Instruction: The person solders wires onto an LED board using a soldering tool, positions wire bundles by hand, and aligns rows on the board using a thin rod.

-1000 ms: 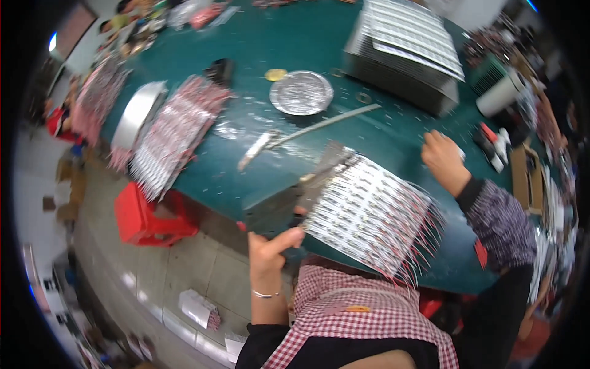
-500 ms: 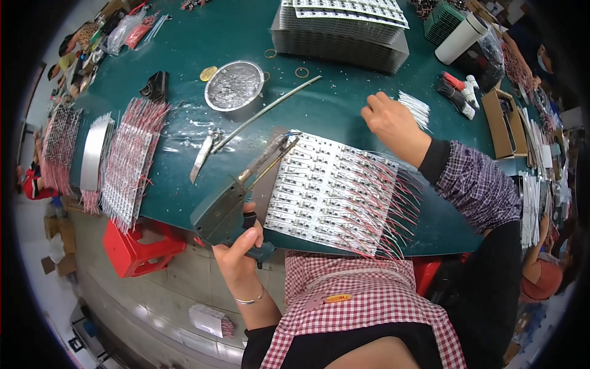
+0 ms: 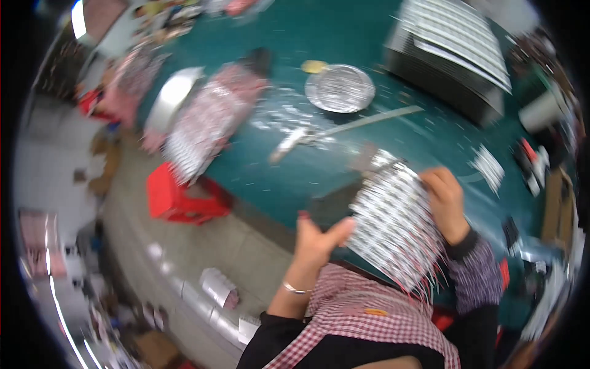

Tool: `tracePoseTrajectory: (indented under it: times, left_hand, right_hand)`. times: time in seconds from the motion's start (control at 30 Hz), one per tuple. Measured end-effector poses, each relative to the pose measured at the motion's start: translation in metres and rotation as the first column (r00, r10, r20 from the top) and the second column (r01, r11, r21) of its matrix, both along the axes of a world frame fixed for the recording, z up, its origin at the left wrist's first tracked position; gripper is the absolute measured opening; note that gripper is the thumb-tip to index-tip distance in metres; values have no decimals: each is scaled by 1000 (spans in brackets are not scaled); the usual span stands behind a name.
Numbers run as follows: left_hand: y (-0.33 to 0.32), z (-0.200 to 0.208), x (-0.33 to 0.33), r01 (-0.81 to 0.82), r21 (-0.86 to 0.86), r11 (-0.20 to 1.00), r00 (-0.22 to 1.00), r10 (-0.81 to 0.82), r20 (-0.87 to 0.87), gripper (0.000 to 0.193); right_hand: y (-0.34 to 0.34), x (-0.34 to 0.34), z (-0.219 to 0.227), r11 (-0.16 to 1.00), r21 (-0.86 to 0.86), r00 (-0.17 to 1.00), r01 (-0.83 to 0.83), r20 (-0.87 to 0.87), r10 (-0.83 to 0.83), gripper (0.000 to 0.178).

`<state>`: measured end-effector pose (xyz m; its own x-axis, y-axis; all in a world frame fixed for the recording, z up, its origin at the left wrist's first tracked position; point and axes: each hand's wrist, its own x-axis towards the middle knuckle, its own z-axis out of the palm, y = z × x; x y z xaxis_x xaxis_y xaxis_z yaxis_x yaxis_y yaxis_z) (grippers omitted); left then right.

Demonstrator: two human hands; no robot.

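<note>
A white circuit board panel (image 3: pixel 393 218), with rows of small parts and red and white wires trailing from its near right side, lies tilted at the table's front edge. My right hand (image 3: pixel 447 206) is at its right edge, fingers bent in and closed on that edge. By the panel's left corner is my left hand (image 3: pixel 319 240), thumb stretched toward the corner; motion smears its fingers. Just beyond that hand shows a dark grey shape (image 3: pixel 335 206), apparently the soldering gun; whether I still grip it cannot be made out. White tubes (image 3: pixel 488 167) lie farther right.
A metal bowl (image 3: pixel 340 90) stands past a long pale rod (image 3: pixel 381 120). Stacked panels (image 3: pixel 448 58) rise at the back right. Wired boards (image 3: pixel 212 123) overhang the table's left edge, above a red stool (image 3: pixel 178 197). An open cardboard box (image 3: pixel 558 209) sits at the right.
The whole view has turned and blurred. My right hand has left the white tubes and come to the panel's right edge. The soldering gun, plainly held before, now shows only as a dark shape.
</note>
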<state>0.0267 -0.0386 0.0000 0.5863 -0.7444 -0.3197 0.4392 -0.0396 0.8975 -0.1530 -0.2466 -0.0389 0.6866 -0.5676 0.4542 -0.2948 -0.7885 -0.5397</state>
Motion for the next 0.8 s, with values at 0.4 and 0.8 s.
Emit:
tracePoseTrajectory:
  times: [0.4,0.8]
  left_hand:
    - [0,-31,-24,103,189,977,968,-142,207,45]
    - [-10,-3,-28,9,134,991,983,-33,183,32]
  right_hand:
    - [1,-17,7,999,-41,1000,-1,-27,0,22]
    - [-1,-10,0,997,-67,998,-34,-56,30,25]
